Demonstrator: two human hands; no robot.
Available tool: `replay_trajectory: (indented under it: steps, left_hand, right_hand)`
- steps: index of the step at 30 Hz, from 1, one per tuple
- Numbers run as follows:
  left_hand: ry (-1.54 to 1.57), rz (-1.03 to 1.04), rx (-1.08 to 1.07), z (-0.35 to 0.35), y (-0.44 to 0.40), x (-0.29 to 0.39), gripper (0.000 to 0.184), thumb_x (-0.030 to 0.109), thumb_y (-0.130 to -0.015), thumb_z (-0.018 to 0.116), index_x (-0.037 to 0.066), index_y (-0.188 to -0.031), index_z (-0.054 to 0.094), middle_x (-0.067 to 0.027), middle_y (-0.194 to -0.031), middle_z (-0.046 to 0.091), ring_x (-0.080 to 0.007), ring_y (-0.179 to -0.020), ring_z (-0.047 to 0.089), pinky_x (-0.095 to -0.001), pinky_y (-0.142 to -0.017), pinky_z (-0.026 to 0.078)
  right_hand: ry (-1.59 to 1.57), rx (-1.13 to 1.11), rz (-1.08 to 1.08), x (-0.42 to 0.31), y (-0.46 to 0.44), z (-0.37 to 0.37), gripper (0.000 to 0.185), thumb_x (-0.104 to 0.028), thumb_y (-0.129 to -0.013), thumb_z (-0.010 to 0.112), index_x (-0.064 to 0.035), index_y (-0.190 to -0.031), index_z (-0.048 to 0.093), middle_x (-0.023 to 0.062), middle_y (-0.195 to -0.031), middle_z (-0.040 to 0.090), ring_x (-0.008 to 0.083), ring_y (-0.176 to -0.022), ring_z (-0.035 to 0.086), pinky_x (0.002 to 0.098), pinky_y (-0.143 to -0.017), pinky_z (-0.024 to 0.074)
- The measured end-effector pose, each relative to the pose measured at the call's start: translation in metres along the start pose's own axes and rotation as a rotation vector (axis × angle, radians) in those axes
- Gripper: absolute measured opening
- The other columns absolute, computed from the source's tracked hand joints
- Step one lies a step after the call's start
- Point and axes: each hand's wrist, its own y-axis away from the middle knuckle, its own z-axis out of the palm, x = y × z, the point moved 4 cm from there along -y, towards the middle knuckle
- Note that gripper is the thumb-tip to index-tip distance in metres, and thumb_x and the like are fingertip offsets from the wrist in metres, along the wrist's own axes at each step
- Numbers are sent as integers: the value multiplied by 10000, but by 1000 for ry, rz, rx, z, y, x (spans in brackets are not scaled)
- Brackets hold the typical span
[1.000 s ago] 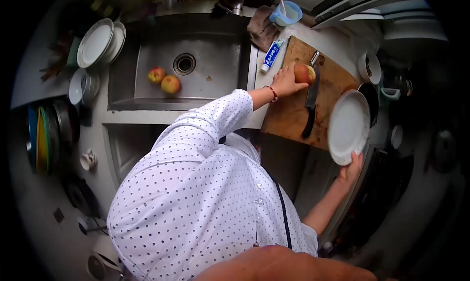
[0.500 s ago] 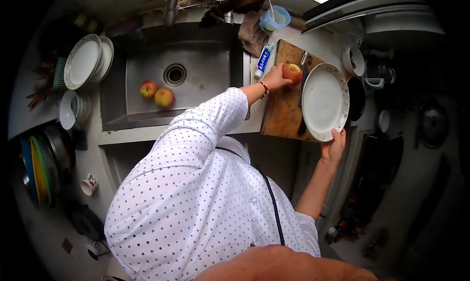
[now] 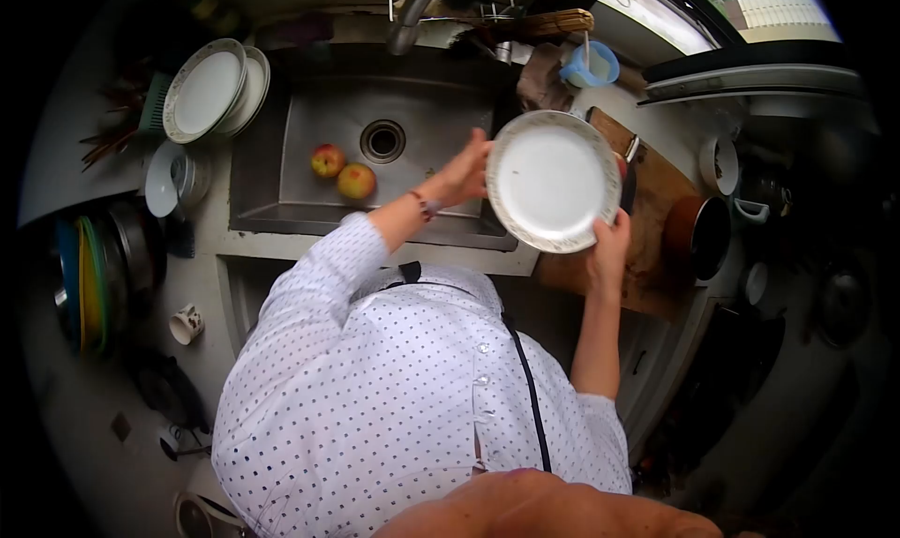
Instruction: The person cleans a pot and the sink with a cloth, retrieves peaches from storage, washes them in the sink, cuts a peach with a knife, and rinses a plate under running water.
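Observation:
A round white plate [image 3: 553,184] with a patterned rim is held up between my two hands, over the counter beside the sink. My right hand [image 3: 609,243] grips its lower right rim. At the left rim is my left hand [image 3: 465,171], its fingers closed on the edge and partly hidden by it. Behind the plate's right side, a sliver of a red fruit [image 3: 621,166] shows on the wooden cutting board [image 3: 656,210]. Two red-and-yellow fruits [image 3: 356,180], like peaches or apples, lie in the steel sink [image 3: 309,107] left of the drain.
A faucet [image 3: 409,22] overhangs the sink's back. Stacked plates [image 3: 204,93] and bowls [image 3: 164,180] stand to the left. On the right are a brown pot [image 3: 682,233] and a white bowl [image 3: 720,163]. Behind the plate sit a cloth [image 3: 544,81] and a blue cup [image 3: 592,65].
My left hand has let go of the fruit on the board and taken the plate's left rim. The plate has moved left toward the sink, in my right hand throughout. The view has shifted.

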Motion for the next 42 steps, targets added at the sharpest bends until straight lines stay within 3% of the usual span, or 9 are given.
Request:
replay_trajectory:
  steps: [2, 5, 8, 11, 27, 33, 36, 38, 42]
  left_hand:
    - [-24, 34, 104, 5, 46, 28, 850, 723, -721, 224, 103, -1303, 255, -102, -1321, 301, -234, -1226, 280, -447, -980, 259]
    - [-134, 168, 473, -29, 87, 41, 490, 354, -865, 442, 84, -1251, 307, -103, -1184, 443, -205, -1084, 453, -390, -876, 413]
    - [23, 262, 790, -67, 120, 54, 378, 161, -859, 452, 53, -1203, 340, -98, -1107, 489, -185, -991, 511, -349, -809, 465]
    - [-123, 369, 859, -68, 140, 81, 362, 166, -866, 444, 21, -1183, 347, -104, -1098, 493, -180, -965, 517, -334, -809, 457]
    - [-53, 386, 965, -90, 129, 93, 341, 76, -852, 430, -9, -1176, 365, -118, -1108, 494, -182, -986, 495, -294, -851, 400]
    - [-57, 401, 906, -106, 129, 85, 351, 54, -837, 424, 0, -1180, 375, -105, -1109, 498, -177, -982, 494, -291, -849, 393]
    - [-34, 397, 898, -110, 132, 82, 354, 43, -824, 434, 3, -1173, 385, -100, -1103, 501, -173, -979, 494, -289, -847, 392]
    - [-21, 410, 883, -106, 134, 84, 356, 41, -821, 438, 4, -1171, 386, -96, -1098, 502, -172, -976, 494, -289, -845, 394]
    - [11, 419, 910, -106, 143, 83, 366, 28, -811, 449, 5, -1170, 385, -89, -1078, 505, -170, -969, 495, -289, -843, 399]
  right_hand:
    - [56, -103, 62, 19, -9, 43, 366, 8, -729, 473, 40, -1087, 406, 103, -950, 535, 144, -865, 532, 244, -757, 422]
    - [223, -254, 167, 51, -25, 102, 382, -37, -737, 479, 34, -1108, 426, 125, -940, 557, 175, -856, 545, 263, -756, 417]
    - [674, -406, -308, 50, -50, 164, 403, -145, -770, 509, 12, -1134, 438, 174, -1050, 513, 308, -948, 498, 343, -842, 382]
    - [855, -280, -741, 10, -76, 217, 414, -208, -786, 513, -18, -1146, 439, 167, -1161, 439, 358, -1067, 393, 382, -911, 328]
    - [930, -188, -816, 17, -113, 252, 358, -135, -761, 525, -39, -1101, 462, 135, -1110, 484, 333, -1099, 370, 381, -953, 277]
    - [628, -121, -923, 22, -52, 258, 230, -84, -753, 534, -5, -968, 522, 99, -924, 546, 251, -867, 484, 331, -761, 371]
    - [441, -391, -469, 55, -34, 300, 141, -118, -799, 507, -30, -903, 540, 63, -829, 555, 190, -764, 516, 276, -673, 404]
    - [-116, -532, 469, 71, -17, 330, 144, -211, -847, 483, -81, -825, 541, 28, -722, 528, 120, -637, 495, 222, -559, 392]
    - [-671, -697, 898, 90, -14, 357, 248, -274, -865, 446, -120, -671, 467, -9, -583, 419, 92, -507, 399, 210, -472, 332]
